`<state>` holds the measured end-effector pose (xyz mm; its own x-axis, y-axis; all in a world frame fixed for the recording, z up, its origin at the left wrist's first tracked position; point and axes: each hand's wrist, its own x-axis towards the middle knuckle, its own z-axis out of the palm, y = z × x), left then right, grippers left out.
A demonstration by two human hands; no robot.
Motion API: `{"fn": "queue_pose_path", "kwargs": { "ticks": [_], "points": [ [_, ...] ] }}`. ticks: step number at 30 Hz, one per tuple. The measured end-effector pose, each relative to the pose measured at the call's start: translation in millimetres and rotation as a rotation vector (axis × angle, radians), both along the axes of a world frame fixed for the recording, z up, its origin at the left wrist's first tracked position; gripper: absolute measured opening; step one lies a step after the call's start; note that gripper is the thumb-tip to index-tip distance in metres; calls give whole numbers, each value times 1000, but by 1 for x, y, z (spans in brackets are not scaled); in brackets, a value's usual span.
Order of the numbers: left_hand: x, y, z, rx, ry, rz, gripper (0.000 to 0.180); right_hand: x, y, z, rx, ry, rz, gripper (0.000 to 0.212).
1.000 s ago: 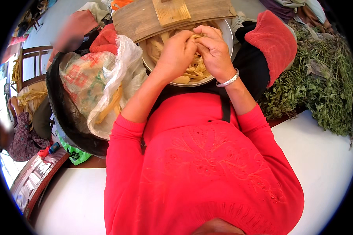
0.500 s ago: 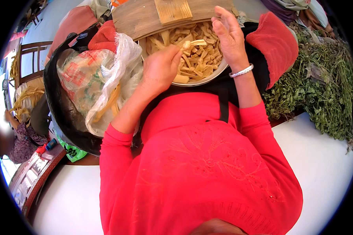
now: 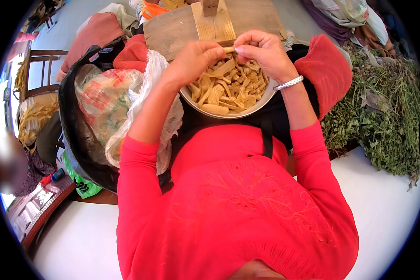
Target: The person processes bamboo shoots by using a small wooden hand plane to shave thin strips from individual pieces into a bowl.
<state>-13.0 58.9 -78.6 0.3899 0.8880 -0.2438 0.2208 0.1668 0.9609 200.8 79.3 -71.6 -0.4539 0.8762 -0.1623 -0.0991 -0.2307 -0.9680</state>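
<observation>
Just above a round, pale metal bowl (image 3: 218, 116), my two hands meet at a short tan strip (image 3: 229, 49). My left hand (image 3: 194, 61) pinches its left end between thumb and fingers. At the other end, the fingertips of my right hand (image 3: 267, 55), with a silver bracelet on the wrist, are closed on the same strip. Many tan, folded and knotted pieces (image 3: 231, 88) of similar stuff fill the bowl, which rests at my lap. Their exact kind is hard to tell. Behind the bowl lies a wooden board (image 3: 172, 33) with a lighter crosspiece (image 3: 213, 25).
Left of the bowl stands a black-lined container (image 3: 72, 126) holding a clear plastic bag (image 3: 105, 93). Red cloth (image 3: 329, 74) hangs to the right, beside a heap of green plants (image 3: 382, 112). Another person (image 3: 30, 172), partly hidden, is at far left near a wooden chair (image 3: 44, 65).
My right hand, raised and open before, has come down and left to grip the strip. My left hand has shifted slightly, and the strip's knotted part no longer shows above the pile.
</observation>
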Motion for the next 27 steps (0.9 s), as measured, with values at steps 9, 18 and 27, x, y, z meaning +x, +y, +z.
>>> {"fn": "queue_pose_path", "kwargs": {
  "ticks": [9,18,27],
  "points": [
    [-23,57,-29,-63,-91,224,12,-28,51,-46,318,-299,-230,9],
    [-31,58,-54,385,438,218,9,-16,34,-37,918,-963,-207,12],
    [19,8,-3,-116,-187,40,16,-43,-6,-8,623,-761,-374,24]
  ]
}}
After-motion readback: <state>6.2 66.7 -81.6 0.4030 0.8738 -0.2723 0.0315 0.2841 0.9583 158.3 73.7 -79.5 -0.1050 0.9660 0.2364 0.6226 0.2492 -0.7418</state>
